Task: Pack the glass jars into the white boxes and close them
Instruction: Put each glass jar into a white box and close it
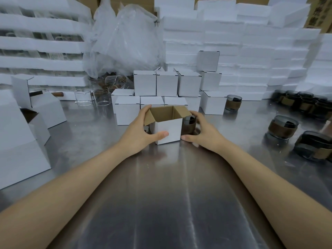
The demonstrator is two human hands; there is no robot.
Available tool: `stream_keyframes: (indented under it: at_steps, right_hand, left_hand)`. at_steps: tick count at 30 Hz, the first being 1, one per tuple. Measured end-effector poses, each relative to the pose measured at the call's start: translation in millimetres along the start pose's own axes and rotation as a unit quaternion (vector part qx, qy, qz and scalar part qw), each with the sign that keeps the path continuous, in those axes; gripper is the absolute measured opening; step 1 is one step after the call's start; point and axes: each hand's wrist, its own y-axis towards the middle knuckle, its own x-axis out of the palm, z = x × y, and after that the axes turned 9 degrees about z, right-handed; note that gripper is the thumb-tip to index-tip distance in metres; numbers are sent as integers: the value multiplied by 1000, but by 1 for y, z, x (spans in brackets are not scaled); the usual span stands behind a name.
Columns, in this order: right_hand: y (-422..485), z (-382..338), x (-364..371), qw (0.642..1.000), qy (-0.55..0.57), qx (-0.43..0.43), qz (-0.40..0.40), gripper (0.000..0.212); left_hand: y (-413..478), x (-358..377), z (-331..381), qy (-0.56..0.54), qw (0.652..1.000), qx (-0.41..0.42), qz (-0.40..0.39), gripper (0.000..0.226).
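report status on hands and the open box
Left hand grips open white box, flaps up. Right hand grips dark glass jar beside it, not yet in. Opening clear.

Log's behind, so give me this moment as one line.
left hand: holds open white box | right hand: grips glass jar beside box | status: jar outside, box unclosed

My steel bench [172,186] carries an open white box [168,130] straight ahead of me, with a smoked glass jar [188,125] just beside its right wall. Behind them closed white boxes [144,83] stand stacked, with clear glass cups [83,97] to their left. Banded dark jars [282,127] sit well apart at my right, and white foam slabs [251,51] are piled along the back.
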Motion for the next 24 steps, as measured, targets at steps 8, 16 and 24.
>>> stream_keyframes:
  at_steps: [8, 16, 24]
  right_hand:
    - [1, 0, 2, 995, 64, 70, 39, 55]
    - [2, 3, -9, 950, 271, 122, 90, 50]
    - [3, 3, -8, 934, 328, 118, 82, 53]
  left_hand:
    - [1, 0, -1, -1, 1000, -4, 2, 99]
    - [0, 0, 1, -12, 1000, -16, -1, 102]
    - [-1, -1, 2, -2, 1000, -15, -3, 104]
